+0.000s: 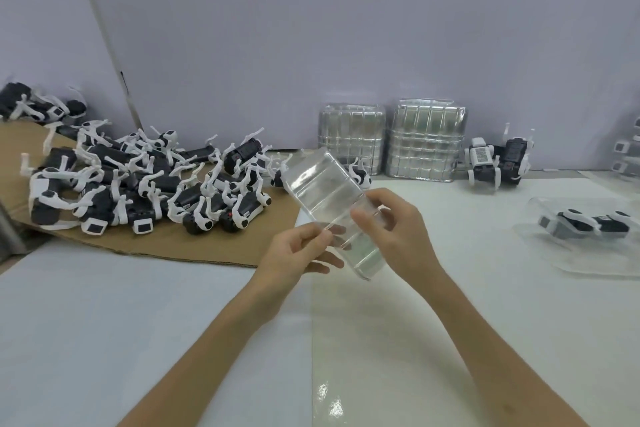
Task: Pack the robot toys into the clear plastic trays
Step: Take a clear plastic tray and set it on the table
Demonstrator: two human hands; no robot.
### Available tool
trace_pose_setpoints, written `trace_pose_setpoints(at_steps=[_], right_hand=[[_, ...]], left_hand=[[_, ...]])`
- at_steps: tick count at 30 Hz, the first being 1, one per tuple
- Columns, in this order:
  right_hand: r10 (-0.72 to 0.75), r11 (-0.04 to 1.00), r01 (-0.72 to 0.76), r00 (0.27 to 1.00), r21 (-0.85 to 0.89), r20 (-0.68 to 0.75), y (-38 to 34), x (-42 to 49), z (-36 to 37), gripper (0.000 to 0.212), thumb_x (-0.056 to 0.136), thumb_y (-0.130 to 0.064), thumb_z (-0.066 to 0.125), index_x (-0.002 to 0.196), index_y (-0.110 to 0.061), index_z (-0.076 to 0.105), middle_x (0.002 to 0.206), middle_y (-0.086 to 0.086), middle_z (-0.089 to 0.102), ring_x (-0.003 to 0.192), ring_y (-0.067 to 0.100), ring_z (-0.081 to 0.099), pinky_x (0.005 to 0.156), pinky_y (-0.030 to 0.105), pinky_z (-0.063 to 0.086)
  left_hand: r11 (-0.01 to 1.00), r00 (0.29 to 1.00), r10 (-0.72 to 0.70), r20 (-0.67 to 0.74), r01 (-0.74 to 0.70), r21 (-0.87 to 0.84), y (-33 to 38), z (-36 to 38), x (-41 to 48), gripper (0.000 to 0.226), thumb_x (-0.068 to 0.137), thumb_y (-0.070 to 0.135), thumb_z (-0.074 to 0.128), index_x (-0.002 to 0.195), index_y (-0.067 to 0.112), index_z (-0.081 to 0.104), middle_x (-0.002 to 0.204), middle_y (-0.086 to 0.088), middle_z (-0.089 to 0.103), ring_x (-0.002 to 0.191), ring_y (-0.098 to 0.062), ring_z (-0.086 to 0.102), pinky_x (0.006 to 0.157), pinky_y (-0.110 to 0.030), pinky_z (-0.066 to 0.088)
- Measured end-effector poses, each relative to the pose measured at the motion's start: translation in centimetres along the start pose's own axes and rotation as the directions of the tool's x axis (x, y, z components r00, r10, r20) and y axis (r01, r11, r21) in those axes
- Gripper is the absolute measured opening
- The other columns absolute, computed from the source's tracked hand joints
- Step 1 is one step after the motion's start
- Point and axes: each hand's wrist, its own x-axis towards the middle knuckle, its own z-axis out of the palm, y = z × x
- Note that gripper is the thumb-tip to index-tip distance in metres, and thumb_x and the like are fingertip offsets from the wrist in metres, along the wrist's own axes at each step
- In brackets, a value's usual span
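Observation:
A clear plastic tray (323, 189) is held tilted above the table's middle, its far end pointing up and left. My left hand (298, 253) pinches its near left edge, and my right hand (394, 229) grips its right side with the thumb on top. A heap of black-and-white robot toys (138, 180) lies on brown cardboard (194, 248) to the left. On the right, one robot toy (585, 222) lies inside another clear tray (595, 267). Two robot toys (498, 159) stand by the back wall.
Two stacks of clear trays (391, 140) lean upright against the back wall. More robot toys (34, 104) lie at the far left, and further packed items (628, 149) show at the right edge. White sheets (450, 305) cover the table.

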Motion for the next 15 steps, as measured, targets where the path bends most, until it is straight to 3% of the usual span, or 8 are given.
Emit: trace_pose_setpoints(at_steps=[4,9,15], right_hand=[[-0.004,0.996,0.006,1.0,0.085,-0.021,0.37,-0.89,0.27,0.007,0.09,-0.027,0.066,0.096,-0.022,0.067,0.087,-0.004,0.069,0.076,0.025,0.066,0.068,0.026,0.052],[0.031,0.982,-0.028,0.999,0.185,-0.01,0.22,-0.84,0.1,0.008,0.089,-0.021,0.067,0.095,-0.017,0.069,0.084,-0.006,0.069,0.071,0.011,0.064,0.064,0.018,0.049],[0.078,0.968,-0.074,0.997,0.238,-0.009,0.05,-0.75,-0.24,0.016,0.085,-0.024,0.067,0.096,-0.013,0.068,0.084,-0.004,0.069,0.074,0.016,0.065,0.07,0.031,0.051]], left_hand=[[0.997,0.997,0.071,0.028,-0.07,-0.016,-0.04,0.2,0.02,0.025,0.093,0.033,0.056,0.109,0.024,0.073,0.103,-0.005,0.076,0.082,-0.02,0.072,0.074,-0.023,0.055],[0.998,0.996,0.064,0.061,-0.063,-0.018,0.05,0.24,-0.1,0.032,0.094,0.032,0.053,0.118,0.017,0.067,0.106,-0.003,0.076,0.083,-0.018,0.071,0.075,-0.023,0.055],[0.998,0.992,0.062,0.109,-0.063,0.0,0.01,0.0,-0.09,0.035,0.097,0.032,0.05,0.126,0.018,0.065,0.115,-0.004,0.073,0.087,-0.021,0.071,0.076,-0.024,0.053]])
